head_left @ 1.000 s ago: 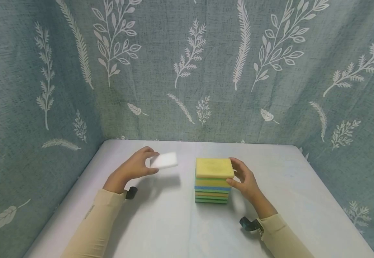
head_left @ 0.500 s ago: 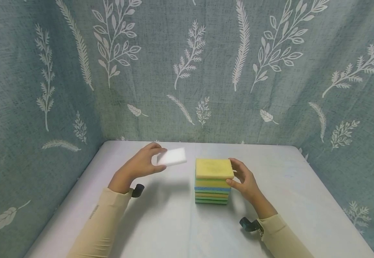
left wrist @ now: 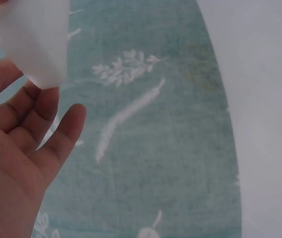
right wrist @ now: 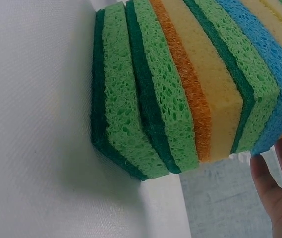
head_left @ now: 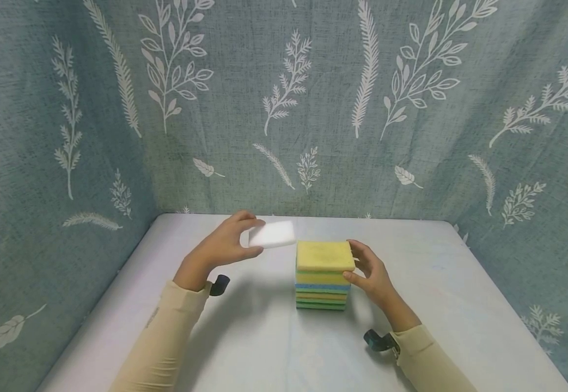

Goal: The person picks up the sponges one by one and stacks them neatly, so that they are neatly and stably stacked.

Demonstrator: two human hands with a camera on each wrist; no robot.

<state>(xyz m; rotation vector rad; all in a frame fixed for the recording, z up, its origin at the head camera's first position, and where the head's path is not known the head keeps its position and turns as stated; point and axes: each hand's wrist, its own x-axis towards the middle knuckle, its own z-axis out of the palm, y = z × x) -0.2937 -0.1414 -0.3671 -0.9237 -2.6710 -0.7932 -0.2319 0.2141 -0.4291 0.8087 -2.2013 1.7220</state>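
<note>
A white sponge (head_left: 273,234), a plain block, is pinched by one end between the thumb and fingers of my left hand (head_left: 225,242). It is raised above the table, just left of a stack of sponges (head_left: 322,289). In the left wrist view the white sponge (left wrist: 36,39) shows at the top left above the fingers. Green, orange, tan and blue layers make up the stack, with a yellow sponge (head_left: 324,255) on top. My right hand (head_left: 373,275) holds the stack's upper right end, thumb at the front corner and fingers behind.
The stack stands on a white table (head_left: 244,348). A teal leaf-patterned curtain (head_left: 244,109) hangs behind the table and along both sides. Each wrist wears a small black camera, the right camera (head_left: 378,341) close over the tabletop.
My left hand has moved right and slightly away, bringing the white sponge close to the stack. My right hand and the stack have stayed in place.
</note>
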